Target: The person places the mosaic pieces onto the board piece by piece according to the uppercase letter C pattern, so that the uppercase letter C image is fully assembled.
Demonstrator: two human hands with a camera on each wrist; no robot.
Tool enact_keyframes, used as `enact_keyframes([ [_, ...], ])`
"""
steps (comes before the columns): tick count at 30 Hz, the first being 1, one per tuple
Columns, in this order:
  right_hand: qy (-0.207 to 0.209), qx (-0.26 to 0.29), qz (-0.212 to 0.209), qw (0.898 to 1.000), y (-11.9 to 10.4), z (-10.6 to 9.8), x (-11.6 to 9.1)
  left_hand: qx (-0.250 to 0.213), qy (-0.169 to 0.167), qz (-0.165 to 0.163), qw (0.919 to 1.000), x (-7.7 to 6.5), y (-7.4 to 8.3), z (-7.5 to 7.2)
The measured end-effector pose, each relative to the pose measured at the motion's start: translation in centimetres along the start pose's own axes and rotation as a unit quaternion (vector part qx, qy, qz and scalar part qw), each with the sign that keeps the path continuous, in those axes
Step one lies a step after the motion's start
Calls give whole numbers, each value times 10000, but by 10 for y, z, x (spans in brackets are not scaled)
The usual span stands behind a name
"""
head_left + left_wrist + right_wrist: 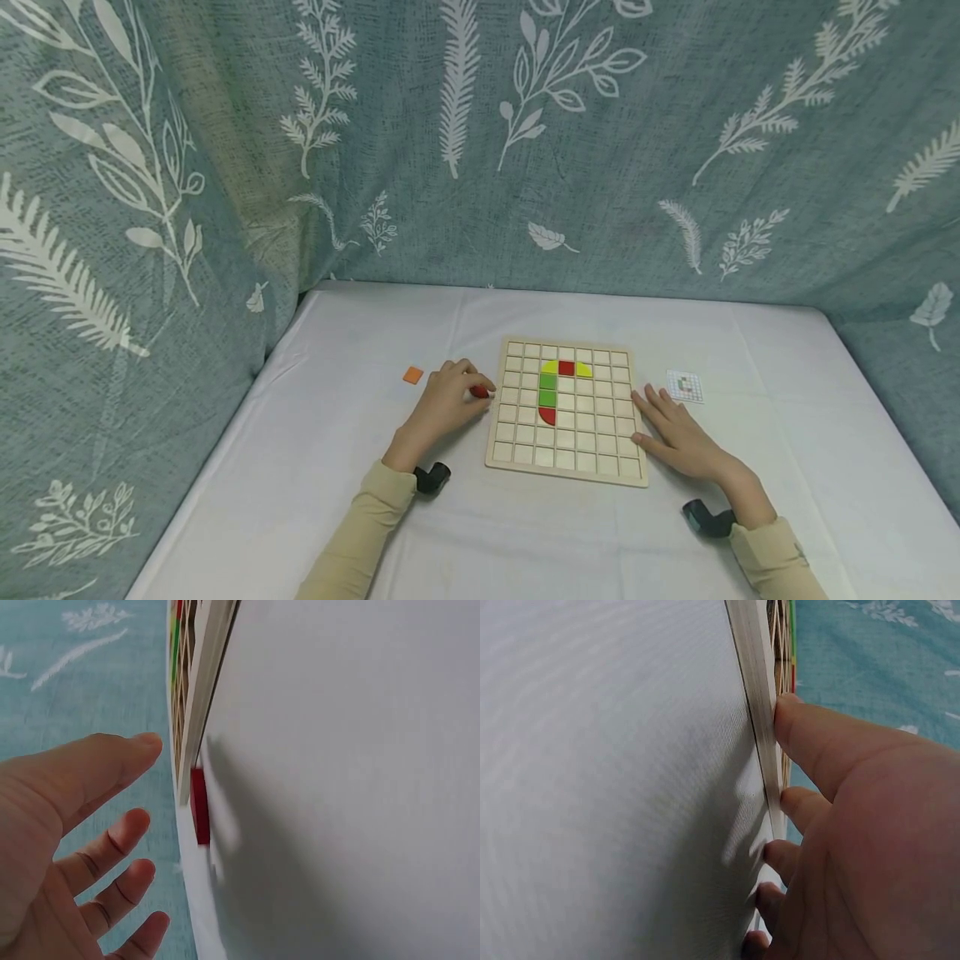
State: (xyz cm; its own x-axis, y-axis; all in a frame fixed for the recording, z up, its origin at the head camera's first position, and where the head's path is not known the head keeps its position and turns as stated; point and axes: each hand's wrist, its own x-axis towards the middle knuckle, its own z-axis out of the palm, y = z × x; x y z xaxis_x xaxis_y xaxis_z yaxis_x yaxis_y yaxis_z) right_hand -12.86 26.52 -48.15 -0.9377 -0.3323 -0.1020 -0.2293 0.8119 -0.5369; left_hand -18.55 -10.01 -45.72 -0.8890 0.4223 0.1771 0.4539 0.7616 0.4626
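Note:
My left hand hovers at the left side of a wooden grid board, thumb and fingers spread apart. Between them in the head view, a dark red piece lies on the cloth beside the board; the left wrist view shows this red piece below the fingertips, apart from them. My right hand rests along the board's right edge with straight fingers, thumb and fingertips on the frame. On the grid sit two yellow quarter-rounds, a red square, two green squares and a red quarter-round.
An orange square tile lies on the white cloth left of the board. To the board's right is a small pattern card with a printed grid. A leaf-patterned green-blue curtain hangs behind the table.

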Motion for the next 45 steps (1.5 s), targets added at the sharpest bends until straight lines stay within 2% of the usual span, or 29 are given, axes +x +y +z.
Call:
enact_keyframes([
  [5,-27,79,-29,10000,-2,1,0,11,111,-146,9998,-5,-14,-7],
  [17,-47,116,-73,9999,-3,1,0,-34,452,-728,9963,-16,-52,-28],
  [27,-40,106,-103,9999,-2,1,0,-72,597,-1018,9930,-24,-71,-43],
  [31,-34,114,-117,9999,-1,1,0,-47,542,-1192,9914,-27,-77,-46],
  [38,-85,90,-40,9999,5,4,1,135,211,-1579,9871,-29,-82,-46],
  [45,-59,125,-62,9999,6,4,0,248,117,-1626,9863,-29,-84,-46],
])
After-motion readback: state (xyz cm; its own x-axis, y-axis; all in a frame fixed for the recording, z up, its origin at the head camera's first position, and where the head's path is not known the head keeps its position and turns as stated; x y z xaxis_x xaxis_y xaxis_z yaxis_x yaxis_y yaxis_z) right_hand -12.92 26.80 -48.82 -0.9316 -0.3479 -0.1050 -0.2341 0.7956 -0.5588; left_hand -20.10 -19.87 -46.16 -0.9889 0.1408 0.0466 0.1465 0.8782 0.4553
